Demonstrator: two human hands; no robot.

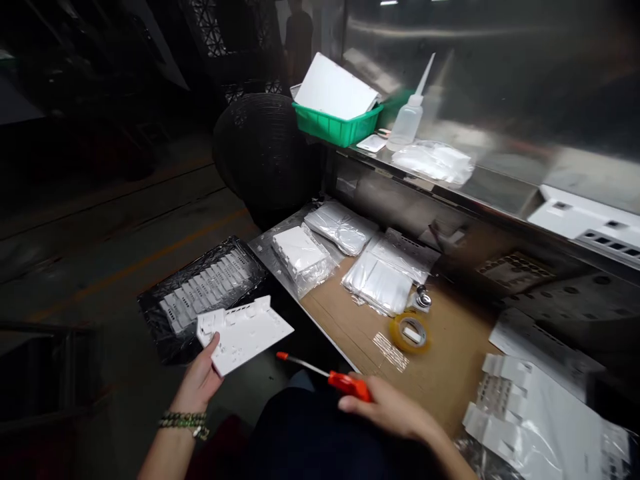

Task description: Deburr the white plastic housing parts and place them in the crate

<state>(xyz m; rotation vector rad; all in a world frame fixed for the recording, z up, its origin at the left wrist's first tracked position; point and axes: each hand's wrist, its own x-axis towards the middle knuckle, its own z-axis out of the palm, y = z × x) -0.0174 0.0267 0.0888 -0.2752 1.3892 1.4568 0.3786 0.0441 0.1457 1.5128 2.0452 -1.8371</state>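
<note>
My left hand (203,377) grips a white plastic panel (247,333) by its near left corner. Slots and raised edges run along the panel's far side, and small bosses stand on its face. My right hand (373,400) is closed round the red handle of a screwdriver-like tool (347,385). Its thin metal shaft points left toward the panel and ends in an orange tip, apart from the panel. What kind of tip it is, I cannot tell. Beyond the panel, a black plastic-lined tray (160,337) holds a row of several similar white parts (205,290).
On the brown-topped bench (340,327) lie a yellow tape roll (400,333), bagged white parts (300,250), plastic bags (383,277) and wrapped panels (555,420). The metal shelf (500,200) above carries a green basket (337,127) and a squeeze bottle (406,120). A person (299,37) stands far back.
</note>
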